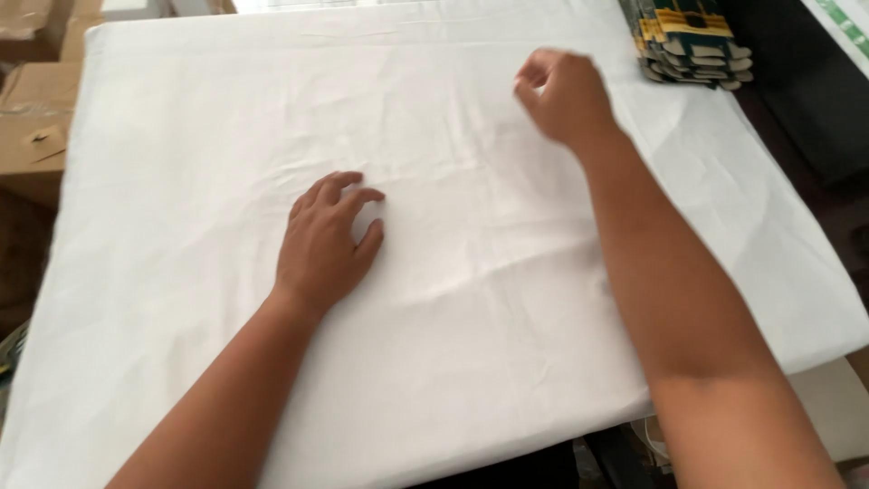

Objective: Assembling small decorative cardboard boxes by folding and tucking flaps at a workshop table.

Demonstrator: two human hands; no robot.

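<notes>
A white cloth (453, 299) covers the whole table top, with soft creases across it. My left hand (326, 240) rests on the cloth near the middle, fingers curled and apart, holding nothing. My right hand (563, 95) hovers above the cloth farther back and to the right, fingers loosely curled in, slightly blurred, with nothing visible in it. At the back right corner lies a stack of flat folded cartons (692, 41), green, yellow and grey; my right hand is a short way left of it, not touching.
Brown cardboard boxes (36, 109) stand beyond the table's left edge. A dark surface (806, 100) runs along the right side behind the cartons. The cloth hangs over the table's near edge (507, 448).
</notes>
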